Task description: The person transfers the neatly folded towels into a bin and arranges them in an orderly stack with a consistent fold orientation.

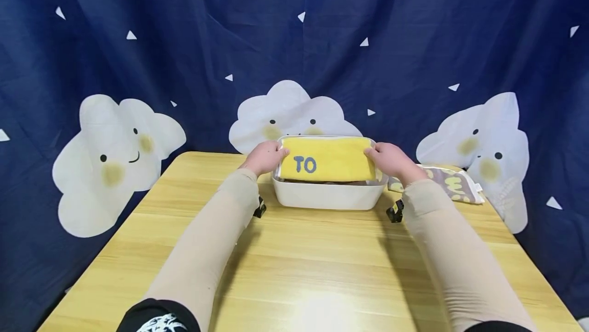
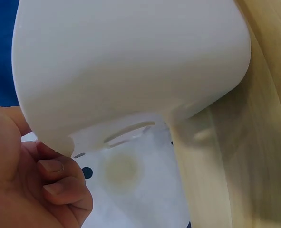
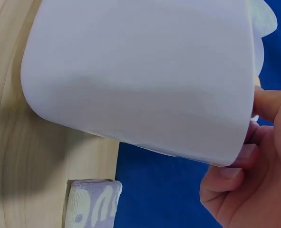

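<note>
1. On the wooden table (image 1: pixel 322 260): white bin (image 1: pixel 326 196).
2. In the bin's mouth: folded yellow cloth (image 1: pixel 342 159), apparently mid-handling; entering or leaving, cannot tell.
3. Right of the bin: patterned cloth (image 1: pixel 455 183), perhaps left to handle.
4. Pinching the yellow cloth's ends: left hand (image 1: pixel 264 158) and right hand (image 1: pixel 388 159).
5. Readable: blue "TO" (image 1: pixel 305 164) on yellow; patterned cloth's tag (image 1: pixel 478 187) illegible.

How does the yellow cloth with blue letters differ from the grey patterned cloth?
The left hand and right hand hold the yellow cloth with blue letters, whereas the grey cloth with pale yellow pattern lies on the wooden table. The yellow cloth looks mostly plain; the grey cloth, patterned. Both show yellow.
</note>
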Demonstrator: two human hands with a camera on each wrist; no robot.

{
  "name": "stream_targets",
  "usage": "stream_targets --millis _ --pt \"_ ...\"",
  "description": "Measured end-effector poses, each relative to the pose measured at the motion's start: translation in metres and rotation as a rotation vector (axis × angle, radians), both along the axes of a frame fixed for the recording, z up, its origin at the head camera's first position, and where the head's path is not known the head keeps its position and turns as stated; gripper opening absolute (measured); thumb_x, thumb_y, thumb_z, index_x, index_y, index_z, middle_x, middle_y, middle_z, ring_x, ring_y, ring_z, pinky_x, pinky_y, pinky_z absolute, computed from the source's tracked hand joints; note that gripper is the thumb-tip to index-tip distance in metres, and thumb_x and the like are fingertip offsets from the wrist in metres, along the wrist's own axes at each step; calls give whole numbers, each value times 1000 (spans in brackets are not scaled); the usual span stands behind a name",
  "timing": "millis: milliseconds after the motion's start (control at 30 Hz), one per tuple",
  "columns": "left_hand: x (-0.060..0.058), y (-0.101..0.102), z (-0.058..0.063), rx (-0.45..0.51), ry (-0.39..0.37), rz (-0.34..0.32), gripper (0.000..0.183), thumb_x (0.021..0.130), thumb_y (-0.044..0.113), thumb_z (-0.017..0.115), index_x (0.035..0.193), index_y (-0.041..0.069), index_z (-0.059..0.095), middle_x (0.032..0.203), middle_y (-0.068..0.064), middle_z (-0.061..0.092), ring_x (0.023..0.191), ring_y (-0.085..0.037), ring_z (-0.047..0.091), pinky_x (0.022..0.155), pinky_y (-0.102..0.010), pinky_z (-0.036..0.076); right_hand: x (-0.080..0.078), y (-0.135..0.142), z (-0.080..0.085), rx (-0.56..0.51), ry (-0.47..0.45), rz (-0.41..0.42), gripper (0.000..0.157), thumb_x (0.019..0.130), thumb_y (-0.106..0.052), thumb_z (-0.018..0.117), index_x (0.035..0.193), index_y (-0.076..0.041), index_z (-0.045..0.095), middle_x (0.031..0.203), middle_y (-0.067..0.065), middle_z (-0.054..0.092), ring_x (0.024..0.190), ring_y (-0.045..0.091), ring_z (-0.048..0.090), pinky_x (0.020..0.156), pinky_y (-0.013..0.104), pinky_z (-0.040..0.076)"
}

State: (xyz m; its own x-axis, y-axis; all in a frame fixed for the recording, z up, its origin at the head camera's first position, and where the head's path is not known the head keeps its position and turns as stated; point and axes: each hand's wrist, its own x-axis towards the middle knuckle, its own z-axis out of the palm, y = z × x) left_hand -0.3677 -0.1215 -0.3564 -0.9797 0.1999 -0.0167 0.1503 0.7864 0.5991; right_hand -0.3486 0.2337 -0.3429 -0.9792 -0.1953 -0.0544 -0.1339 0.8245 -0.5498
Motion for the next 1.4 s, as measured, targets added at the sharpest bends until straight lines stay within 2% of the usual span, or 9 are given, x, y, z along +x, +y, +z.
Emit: stream_targets --millis 133,233,367,533,633,800,967,1200,1400 --pt "-1 1 0 -17 7 13 35 105 41 51 91 11 62 88 -7 63 82 -23 58 77 -38 47 -1 -3 1 6 -9 -12 44 109 -40 38 108 0 55 109 20 55 104 35 51 90 51 40" --pt "-3 2 0 -43 8 15 35 105 42 51 92 12 63 87 -7 63 81 -23 58 77 -38 47 -1 -5 1 23 -7 -15 41 109 -38 39 98 -2 53 95 17 53 95 34 51 84 48 40" --pt "-4 5 -2 -138 29 -5 35 105 42 51 88 13 60 83 -5 60 78 -22 56 73 -36 45 -2 -6 1 71 18 -6 38 109 -35 42 88 -5 52 81 11 47 82 31 50 75 43 39" --pt "0 9 4 -236 39 -25 33 106 40 50 92 11 59 84 -5 57 80 -22 55 73 -36 44 -2 -6 1 93 31 -8 38 107 -33 43 109 0 62 97 15 58 92 33 54 81 46 42" --pt "-1 8 3 -221 34 -3 32 106 39 51 104 10 63 97 -5 63 89 -22 57 80 -39 47 -1 -6 1 80 19 -18 43 107 -35 43 123 2 60 111 18 59 100 34 53 86 48 43" --pt "-4 6 -3 -172 50 49 37 104 39 55 126 9 62 123 -6 63 110 -24 58 96 -45 47 0 -6 -1 54 22 -24 46 106 -36 43 127 2 59 115 19 59 102 34 53 89 49 43" --pt "-3 5 -7 -127 63 83 48 103 37 55 140 7 55 140 -11 57 125 -28 53 106 -47 41 2 -1 -2 22 52 -28 44 106 -33 45 127 2 59 117 19 60 103 34 54 91 49 43" --pt "1 -1 -9 -91 109 132 51 101 33 54 144 6 50 141 -14 56 128 -31 53 106 -50 41 1 1 -6 -13 105 -39 39 105 -31 45 123 -1 62 113 17 62 99 33 55 89 48 44" --pt "4 -3 -14 -93 27 145 51 102 30 53 146 5 44 136 -15 59 120 -33 57 103 -52 43 6 1 -9 -26 125 -49 37 105 -29 45 122 0 62 115 18 64 100 33 56 89 48 45"
